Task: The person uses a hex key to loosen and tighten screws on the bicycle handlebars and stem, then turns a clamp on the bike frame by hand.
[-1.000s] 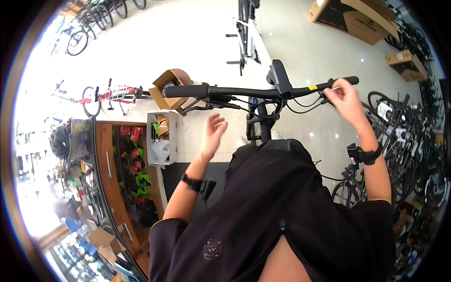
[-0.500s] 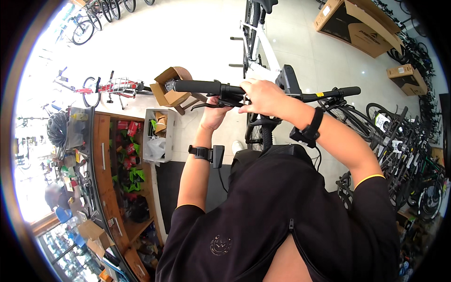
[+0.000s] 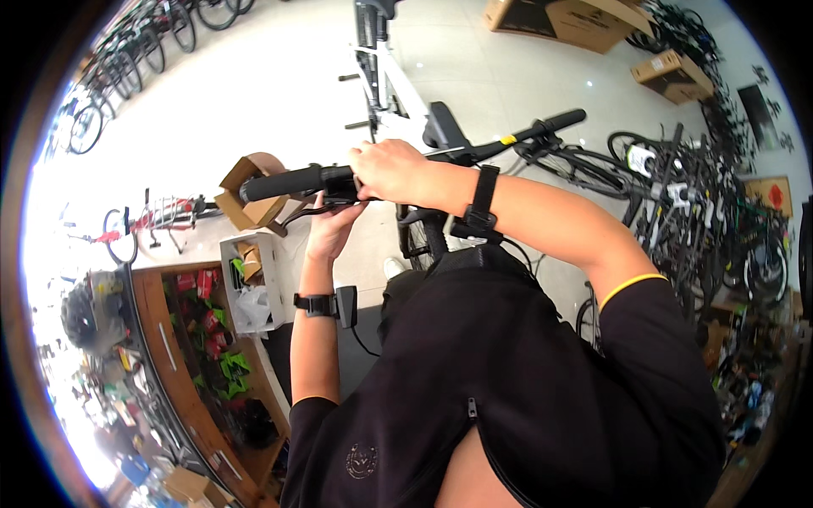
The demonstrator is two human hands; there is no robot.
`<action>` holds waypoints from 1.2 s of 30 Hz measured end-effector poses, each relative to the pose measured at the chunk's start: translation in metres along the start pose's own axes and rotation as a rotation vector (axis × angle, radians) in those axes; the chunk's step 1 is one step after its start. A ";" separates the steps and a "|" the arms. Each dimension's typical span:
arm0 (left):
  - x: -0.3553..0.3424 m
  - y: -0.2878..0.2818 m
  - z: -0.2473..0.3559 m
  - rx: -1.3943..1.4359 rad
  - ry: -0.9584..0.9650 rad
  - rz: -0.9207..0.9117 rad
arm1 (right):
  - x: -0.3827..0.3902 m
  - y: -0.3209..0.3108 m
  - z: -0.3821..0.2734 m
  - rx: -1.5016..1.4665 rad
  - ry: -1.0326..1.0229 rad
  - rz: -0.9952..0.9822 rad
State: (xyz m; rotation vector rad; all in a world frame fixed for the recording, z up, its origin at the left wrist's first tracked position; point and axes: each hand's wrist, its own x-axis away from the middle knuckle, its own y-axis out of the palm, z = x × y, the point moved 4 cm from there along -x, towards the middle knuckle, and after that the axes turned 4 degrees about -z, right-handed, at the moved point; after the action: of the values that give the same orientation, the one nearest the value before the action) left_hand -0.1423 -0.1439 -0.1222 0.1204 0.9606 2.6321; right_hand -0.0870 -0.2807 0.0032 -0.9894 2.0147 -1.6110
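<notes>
1. Black handlebar [image 3: 484, 151] runs crosswise before me, its right end farther off; both hands meet at its left part, just inboard of the left grip [image 3: 292, 183].
2. My left hand [image 3: 333, 230] comes from below at the brake lever [image 3: 302, 213], fingers curled, partly hidden; I can't tell whether they grip. I'd steady the lever's angle from there.
3. My right hand [image 3: 391, 169] reaches across, fingers bent in against the bar; what they pinch is hidden. Small, even efforts should serve best, without swinging the bar.
4. Leftward, I'd mind the open carton [image 3: 246, 203] beyond the grip.
5. Below, the front wheel [image 3: 419, 239] leaves my knees little room; rightward, tiled floor [image 3: 508, 93] gives space before the parked bicycles [image 3: 677, 203].
</notes>
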 end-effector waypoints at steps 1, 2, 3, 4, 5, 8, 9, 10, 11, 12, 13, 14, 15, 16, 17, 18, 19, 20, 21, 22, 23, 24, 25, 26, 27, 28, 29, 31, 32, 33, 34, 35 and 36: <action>0.003 0.010 -0.002 0.161 0.001 0.009 | 0.009 -0.004 0.003 0.025 0.061 0.052; 0.005 0.015 -0.003 0.310 0.012 0.097 | 0.021 -0.015 0.002 -0.018 0.130 0.065; 0.003 0.011 -0.007 0.317 0.047 0.158 | 0.034 -0.030 -0.001 -0.065 0.191 0.075; 0.003 0.007 -0.013 0.326 0.083 0.224 | 0.048 -0.042 0.001 -0.110 0.249 0.078; 0.002 0.006 -0.016 0.315 0.093 0.229 | 0.068 -0.052 0.012 -0.235 0.258 0.089; -0.002 0.010 -0.012 0.275 0.097 0.211 | 0.132 -0.068 0.064 -0.306 0.408 0.143; -0.004 0.006 -0.016 0.289 0.082 0.221 | 0.157 -0.069 0.092 -0.312 0.471 0.149; -0.007 0.009 -0.018 0.279 0.073 0.226 | 0.184 -0.067 0.123 -0.318 0.481 0.239; -0.010 0.013 -0.021 0.298 0.063 0.221 | 0.211 -0.069 0.151 -0.331 0.500 0.310; -0.012 0.016 -0.022 0.311 0.059 0.221 | 0.234 -0.074 0.173 -0.290 0.519 0.401; -0.012 0.015 -0.024 0.321 0.064 0.224 | 0.252 -0.076 0.197 -0.300 0.574 0.447; -0.011 0.012 -0.025 0.326 0.070 0.232 | 0.267 -0.081 0.218 -0.311 0.610 0.435; -0.011 0.016 -0.021 0.326 0.066 0.239 | 0.277 -0.082 0.237 -0.352 0.595 0.474; -0.012 0.024 -0.017 0.294 0.085 0.210 | 0.287 -0.083 0.255 -0.392 0.579 0.511; -0.013 0.028 -0.015 0.296 0.085 0.208 | 0.291 -0.081 0.270 -0.429 0.561 0.503; -0.014 0.033 -0.012 0.298 0.085 0.207 | 0.294 -0.081 0.284 -0.466 0.543 0.492; -0.015 0.038 -0.012 0.274 0.077 0.243 | 0.296 -0.081 0.299 -0.462 0.532 0.488; -0.013 0.043 -0.009 0.243 0.076 0.291 | 0.293 -0.079 0.309 -0.522 0.540 0.484; -0.003 0.036 -0.011 0.221 0.102 0.338 | 0.285 -0.082 0.313 -0.468 0.534 0.406; 0.013 0.013 -0.021 0.217 0.046 0.451 | 0.278 -0.086 0.316 -0.412 0.524 0.327; 0.026 0.013 -0.025 0.085 0.030 0.602 | 0.275 -0.085 0.321 -0.351 0.455 0.332; 0.040 0.017 -0.023 -0.053 0.015 0.757 | 0.272 -0.080 0.330 -0.320 0.321 0.369; 0.058 0.030 -0.024 -0.139 0.006 0.848 | 0.265 -0.080 0.328 -0.369 0.275 0.310; 0.066 0.058 -0.023 -0.259 -0.054 0.883 | 0.261 -0.081 0.325 -0.412 0.241 0.255; 0.070 0.076 -0.027 -0.325 -0.133 0.895 | 0.258 -0.077 0.327 -0.409 0.193 0.220; 0.077 0.091 -0.028 -0.388 -0.217 0.908 | 0.253 -0.072 0.326 -0.406 0.146 0.186; 0.083 0.106 -0.030 -0.492 -0.282 0.890 | 0.250 -0.071 0.325 -0.389 0.095 0.153; 0.089 0.132 -0.038 -0.637 -0.395 0.818 | 0.240 -0.074 0.321 -0.361 0.086 0.049; 0.090 0.144 -0.049 -0.631 -0.420 0.797 | 0.239 -0.074 0.322 -0.338 0.091 -0.004; 0.089 0.155 -0.057 -0.676 -0.459 0.756 | 0.236 -0.074 0.328 -0.336 0.060 -0.045; 0.088 0.165 -0.060 -0.722 -0.500 0.711 | 0.229 -0.074 0.329 -0.309 0.006 -0.044; 0.090 0.170 -0.071 -0.731 -0.521 0.679 | 0.225 -0.072 0.329 -0.271 -0.031 -0.056; 0.091 0.173 -0.084 -0.760 -0.534 0.659 | 0.225 -0.074 0.330 -0.228 -0.056 -0.075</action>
State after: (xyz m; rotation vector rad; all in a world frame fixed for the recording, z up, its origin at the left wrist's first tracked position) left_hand -0.2922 -0.2883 -0.0796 1.0191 -0.3374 3.0518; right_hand 0.0027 -0.6766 0.0139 -1.1906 2.1817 -1.3946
